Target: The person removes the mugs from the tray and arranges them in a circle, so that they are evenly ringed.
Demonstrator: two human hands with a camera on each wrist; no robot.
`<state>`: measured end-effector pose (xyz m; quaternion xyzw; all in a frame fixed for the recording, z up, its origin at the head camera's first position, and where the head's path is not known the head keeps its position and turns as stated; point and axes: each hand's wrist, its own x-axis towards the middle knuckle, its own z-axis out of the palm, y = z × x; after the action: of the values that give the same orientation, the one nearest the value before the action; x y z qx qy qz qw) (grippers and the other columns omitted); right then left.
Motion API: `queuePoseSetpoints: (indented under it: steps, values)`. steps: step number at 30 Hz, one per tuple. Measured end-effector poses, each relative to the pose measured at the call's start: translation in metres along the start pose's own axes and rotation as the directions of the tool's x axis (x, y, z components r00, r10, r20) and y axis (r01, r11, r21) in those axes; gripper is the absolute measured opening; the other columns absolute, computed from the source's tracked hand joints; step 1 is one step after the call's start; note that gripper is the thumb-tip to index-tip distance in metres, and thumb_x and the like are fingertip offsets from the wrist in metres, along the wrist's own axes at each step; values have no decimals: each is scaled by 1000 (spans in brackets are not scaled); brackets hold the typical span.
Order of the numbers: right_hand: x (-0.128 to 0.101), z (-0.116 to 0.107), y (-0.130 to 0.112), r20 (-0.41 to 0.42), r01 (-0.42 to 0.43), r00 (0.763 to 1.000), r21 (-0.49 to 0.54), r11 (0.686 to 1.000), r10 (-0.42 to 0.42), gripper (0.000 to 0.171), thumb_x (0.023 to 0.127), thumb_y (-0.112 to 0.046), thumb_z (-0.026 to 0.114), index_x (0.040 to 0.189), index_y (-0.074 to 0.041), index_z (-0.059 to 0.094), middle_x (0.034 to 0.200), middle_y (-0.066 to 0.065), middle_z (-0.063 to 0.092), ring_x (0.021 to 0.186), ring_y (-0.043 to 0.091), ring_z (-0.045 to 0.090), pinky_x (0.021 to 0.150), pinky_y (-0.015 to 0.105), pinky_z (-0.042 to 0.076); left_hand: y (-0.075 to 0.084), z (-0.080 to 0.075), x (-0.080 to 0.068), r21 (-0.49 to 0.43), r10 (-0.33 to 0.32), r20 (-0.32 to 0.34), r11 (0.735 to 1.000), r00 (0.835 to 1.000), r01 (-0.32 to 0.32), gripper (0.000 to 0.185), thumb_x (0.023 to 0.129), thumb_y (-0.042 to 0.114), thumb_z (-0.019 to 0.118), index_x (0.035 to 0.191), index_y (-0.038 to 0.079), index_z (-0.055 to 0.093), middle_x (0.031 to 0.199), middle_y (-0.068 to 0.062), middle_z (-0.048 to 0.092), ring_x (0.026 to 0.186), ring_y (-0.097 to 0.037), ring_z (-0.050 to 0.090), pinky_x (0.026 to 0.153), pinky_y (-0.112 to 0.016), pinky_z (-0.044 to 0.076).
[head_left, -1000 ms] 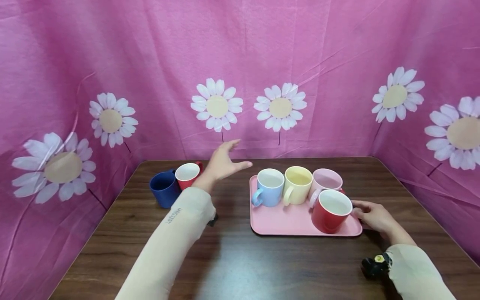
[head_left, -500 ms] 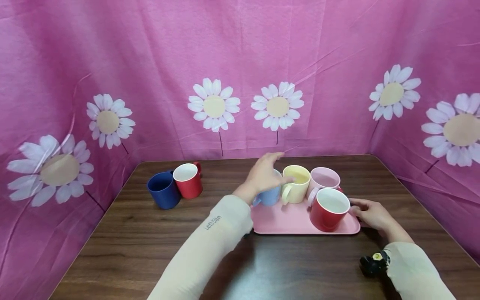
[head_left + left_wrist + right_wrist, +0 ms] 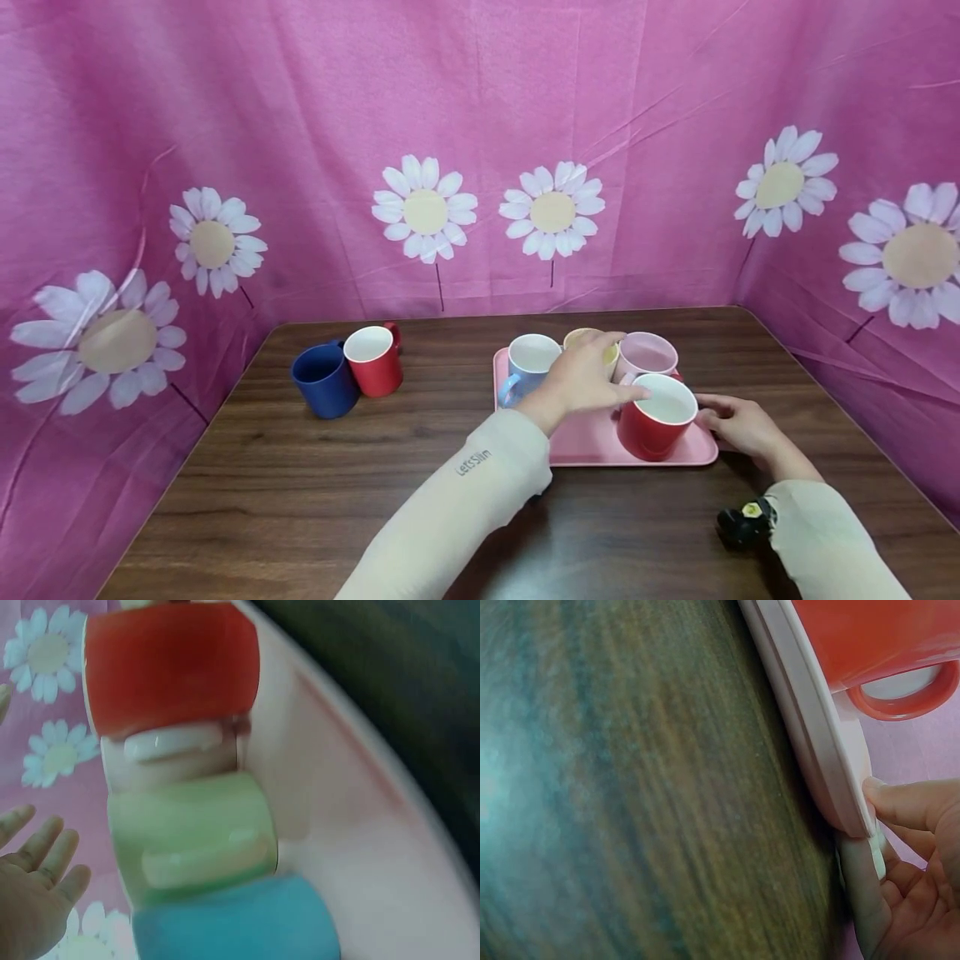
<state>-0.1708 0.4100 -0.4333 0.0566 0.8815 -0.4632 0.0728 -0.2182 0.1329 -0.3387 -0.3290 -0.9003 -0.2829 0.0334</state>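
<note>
From the head camera, I see my left hand (image 3: pixel 581 379) stretched over the pink tray (image 3: pixel 592 442), its fingers loosely spread and hovering above the yellow mug (image 3: pixel 592 340) and the rim of the near red mug (image 3: pixel 656 417); whether the fingertips touch either rim I cannot tell. On the tray, the light blue mug (image 3: pixel 528 362), the yellow mug and the pink mug (image 3: pixel 651 354) stand in a row at the back, and the near red mug stands upright in front of the pink one. My right hand (image 3: pixel 738 423) rests at the tray's right edge, fingers curled against it. Off to the left on the wooden table (image 3: pixel 300 500), well apart from the tray, a dark blue mug (image 3: pixel 324 379) and a second red mug (image 3: pixel 372 360) stand touching each other.

Over on the left wrist view, blurred, the four mugs line up side by side: near red mug (image 3: pixel 172 671), pink mug (image 3: pixel 169 754), yellow mug (image 3: pixel 195 836) and light blue mug (image 3: pixel 240 922). My left hand (image 3: pixel 30 900) shows at the lower left with fingers straight and slightly apart, gripping nothing.

Through the right wrist view, my right hand (image 3: pixel 904 862) pinches the corner of the pink tray (image 3: pixel 810 727), thumb on the upper rim and fingers tucked beneath. The near red mug (image 3: pixel 870 637) sits on the tray just beside that corner, its handle turned toward the hand. The tray lies flat on the wooden table (image 3: pixel 630 787).
</note>
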Motion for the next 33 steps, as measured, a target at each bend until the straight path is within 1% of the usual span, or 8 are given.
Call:
queuePoseSetpoints:
  steps: [3,5,9,15,20,26,29,33]
  values:
    - [0,0,0,-2,-3,1000,-1,1000,3,50,96,-11,55,134,16,37,113,33,55,87,21,61,71,37,56,6,9,-1,6,41,7,999,999,-41,77,71,54,78,132,14,54,110,0,60,100,-7,51,79,-18,43]
    - [0,1,0,0,0,1000,0,1000,0,50,96,-11,55,134,16,37,113,32,56,87,21,61,71,38,56,10,14,-2,-2,44,16,999,999,-44,77,70,54,78,132,14,54,107,1,59,96,-6,50,76,-16,41]
    - [-1,1,-2,-1,6,1000,4,1000,-6,50,96,-11,55,134,16,37,113,32,56,87,21,61,71,38,56,15,24,-4,-30,13,27,999,1000,-12,78,69,54,79,133,17,54,112,4,59,101,-4,51,81,-15,40]
    - [0,2,-2,-5,13,1000,-3,1000,-13,49,96,-11,56,134,16,39,111,31,58,87,22,62,70,37,56,20,36,-5,33,-31,-4,999,1000,31,71,62,64,79,119,27,60,102,12,61,90,0,53,71,-18,40]
    - [1,2,-1,-10,9,1000,-10,1000,-9,50,95,-11,57,134,15,39,111,30,58,87,23,62,70,37,56,22,43,-6,22,-76,-15,997,997,77,72,57,65,81,117,32,61,106,13,60,95,-1,53,74,-21,40]
    - [1,2,0,-17,11,1000,-16,1000,-11,48,96,-10,56,133,16,39,112,32,57,87,24,62,69,38,56,28,53,-6,54,-175,-32,983,984,177,87,51,66,83,124,27,58,113,10,53,104,-13,50,78,-29,43]
    - [0,3,0,-20,14,1000,-16,1000,-15,47,96,-8,55,133,16,39,111,33,57,87,24,62,69,38,56,29,58,-6,53,-184,-65,981,981,187,89,48,67,84,121,22,59,110,9,52,103,-12,48,80,-27,41]
    - [0,3,0,-24,7,1000,-17,1000,-8,46,96,-7,55,133,16,39,111,33,57,87,24,62,68,38,56,29,64,-6,43,-193,-112,979,975,198,87,45,68,84,115,20,60,104,9,52,98,-9,47,79,-24,39]
